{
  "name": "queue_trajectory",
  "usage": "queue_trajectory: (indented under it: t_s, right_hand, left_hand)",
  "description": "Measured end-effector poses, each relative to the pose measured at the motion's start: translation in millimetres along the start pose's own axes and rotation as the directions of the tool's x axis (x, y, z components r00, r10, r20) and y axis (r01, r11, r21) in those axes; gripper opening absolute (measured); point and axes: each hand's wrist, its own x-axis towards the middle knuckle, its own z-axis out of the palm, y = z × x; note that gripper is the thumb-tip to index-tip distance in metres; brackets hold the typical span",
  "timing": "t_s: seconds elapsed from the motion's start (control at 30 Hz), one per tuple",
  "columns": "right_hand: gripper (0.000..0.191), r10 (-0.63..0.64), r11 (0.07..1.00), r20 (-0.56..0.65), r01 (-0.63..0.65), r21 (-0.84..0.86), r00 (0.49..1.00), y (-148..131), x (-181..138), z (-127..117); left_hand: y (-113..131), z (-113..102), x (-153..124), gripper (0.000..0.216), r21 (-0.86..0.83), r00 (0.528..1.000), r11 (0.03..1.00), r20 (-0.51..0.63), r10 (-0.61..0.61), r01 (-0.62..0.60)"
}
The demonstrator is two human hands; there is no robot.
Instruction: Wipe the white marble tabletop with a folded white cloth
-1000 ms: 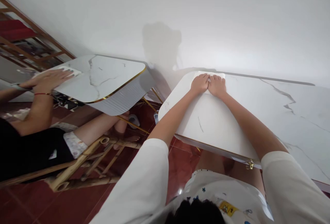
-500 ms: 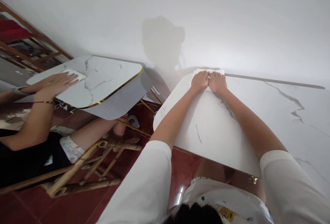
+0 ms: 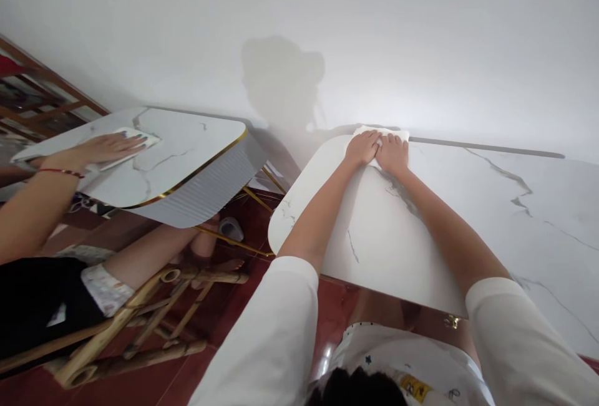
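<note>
Near the wall, on the marble-patterned white table (image 3: pixel 435 194), lies a white cloth (image 3: pixel 369 130). My left hand (image 3: pixel 362 147) presses down on it, fingers bent and gripping its left part. Close against it, my right hand (image 3: pixel 393 153) bears on the cloth's right part with its fingers curled. The two hands almost meet at the fingertips. Both arms reach straight forward over the tabletop, and much of the cloth is hidden under the palms.
At the left, another person's hand (image 3: pixel 115 146) lies on a white cloth (image 3: pixel 152 139) on a second marble-patterned table (image 3: pixel 187 128) with a gold edge. A bamboo chair (image 3: pixel 163 315) stands below. The wall (image 3: pixel 397 38) rises directly behind both tables.
The view has shifted, so the tables and chair appear further left. My hands stay on the cloth at nearly the same spot. The other person's arm looks slightly changed in pose.
</note>
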Motion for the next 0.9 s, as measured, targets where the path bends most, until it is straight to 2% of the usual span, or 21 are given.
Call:
queue_trajectory:
  t_s: [0.33, 0.5, 0.9]
  right_hand:
    - [0.051, 0.115, 0.993, 0.016, -0.115, -0.025, 0.993, -13.3, -18.8, -5.5]
    - [0.051, 0.130, 0.991, 0.014, -0.130, 0.000, 0.991, -18.5, -32.6, -5.9]
    - [0.048, 0.091, 0.996, -0.053, -0.092, -0.010, 0.994, -33.4, -76.9, -11.8]
  left_hand:
    - [3.3, -10.7, -11.9, 0.049, -0.025, 0.992, 0.994, 0.055, 0.110, -0.109]
    - [9.6, -14.6, -25.9, 0.051, -0.007, 0.989, 0.995, 0.111, 0.099, -0.099]
    - [23.7, -25.5, -67.2, 0.050, 0.002, 0.990, 0.998, 0.127, 0.063, -0.063]
